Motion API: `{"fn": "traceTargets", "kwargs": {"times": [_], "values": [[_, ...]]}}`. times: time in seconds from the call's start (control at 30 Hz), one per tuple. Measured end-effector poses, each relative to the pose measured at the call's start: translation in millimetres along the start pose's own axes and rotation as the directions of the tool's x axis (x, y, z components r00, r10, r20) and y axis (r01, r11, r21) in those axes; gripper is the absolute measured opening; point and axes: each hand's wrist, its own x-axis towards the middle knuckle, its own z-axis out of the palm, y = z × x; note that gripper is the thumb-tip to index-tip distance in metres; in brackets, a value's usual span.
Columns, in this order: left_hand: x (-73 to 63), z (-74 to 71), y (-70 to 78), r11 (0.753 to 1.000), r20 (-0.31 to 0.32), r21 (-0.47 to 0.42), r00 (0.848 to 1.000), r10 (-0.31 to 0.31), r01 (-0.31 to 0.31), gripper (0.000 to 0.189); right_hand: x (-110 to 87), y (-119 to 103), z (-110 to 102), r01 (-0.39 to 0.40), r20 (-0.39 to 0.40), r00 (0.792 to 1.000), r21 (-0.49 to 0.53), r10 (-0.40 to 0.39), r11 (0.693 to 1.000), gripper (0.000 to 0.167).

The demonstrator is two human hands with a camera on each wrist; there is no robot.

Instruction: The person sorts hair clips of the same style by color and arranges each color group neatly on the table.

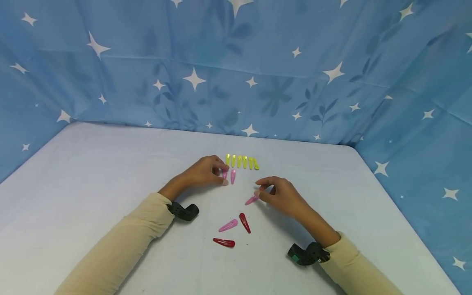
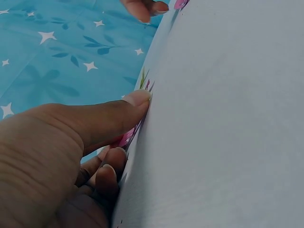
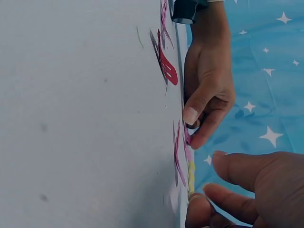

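In the head view my left hand (image 1: 206,171) pinches a pink hair clip (image 1: 224,174) lengthwise on the table, index finger at its far end and thumb at the near end. The left wrist view shows pink (image 2: 126,137) between thumb and fingers. A second pink hair clip (image 1: 233,177) lies just right of it. My right hand (image 1: 280,196) hovers with thumb and fingers apart over another pink hair clip (image 1: 251,200), which lies slanted on the table. In the right wrist view a gap shows between this clip (image 3: 177,154) and the right fingers.
Several yellow hair clips (image 1: 239,161) form a row beyond the hands, the rightmost two close together. Nearer me lie a pink hair clip (image 1: 228,225) and two red ones (image 1: 245,223), pointing different ways. A blue star-patterned curtain (image 1: 221,82) hangs behind the white table (image 1: 110,172).
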Motion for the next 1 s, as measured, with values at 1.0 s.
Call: {"fn": "traceTargets", "kwargs": {"times": [1.0], "values": [[-2.0, 1.1, 0.5, 1.000, -0.013, 0.005, 1.000, 0.010, -0.010, 0.046, -0.4, -1.8, 15.8, -0.122, -0.015, 0.992, -0.045, 0.122, 0.991, 0.012]]}}
